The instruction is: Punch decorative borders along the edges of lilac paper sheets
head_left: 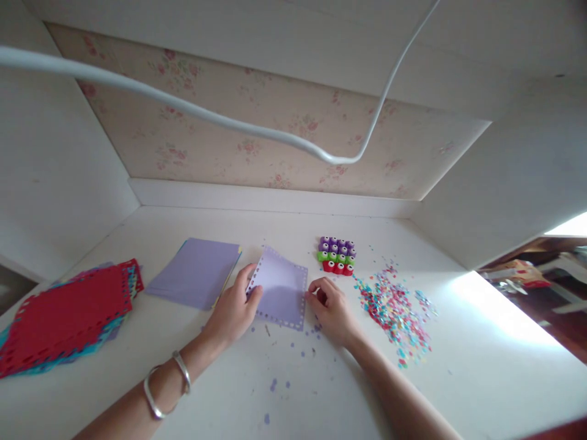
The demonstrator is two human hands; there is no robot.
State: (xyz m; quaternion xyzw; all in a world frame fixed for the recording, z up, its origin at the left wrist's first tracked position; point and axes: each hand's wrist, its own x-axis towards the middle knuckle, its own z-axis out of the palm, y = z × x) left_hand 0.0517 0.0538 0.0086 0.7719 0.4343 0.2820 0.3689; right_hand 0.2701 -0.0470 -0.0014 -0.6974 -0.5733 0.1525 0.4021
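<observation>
A light purple sheet of paper (279, 284) with rows of punched holes along its edges is between my two hands, slightly raised at its far side. My left hand (236, 305) grips its left edge, thumb on top and fingers behind. At the right edge, my right hand (332, 310) has thumb and forefinger pinched on the paper, the other fingers curled. Just left of my left hand lies a stack of plain purple paper (195, 272), with yellow and blue edges peeking out. Small purple paper dots (274, 385) lie scattered in front of the sheet.
At far left is a pile of hole-edged sheets (73, 311), red on top. Small purple, green and red pieces with white-and-black round tops (337, 255) stand in rows beyond my right hand. Multicoloured confetti (394, 305) spreads to the right. A white cable (206, 113) hangs across above.
</observation>
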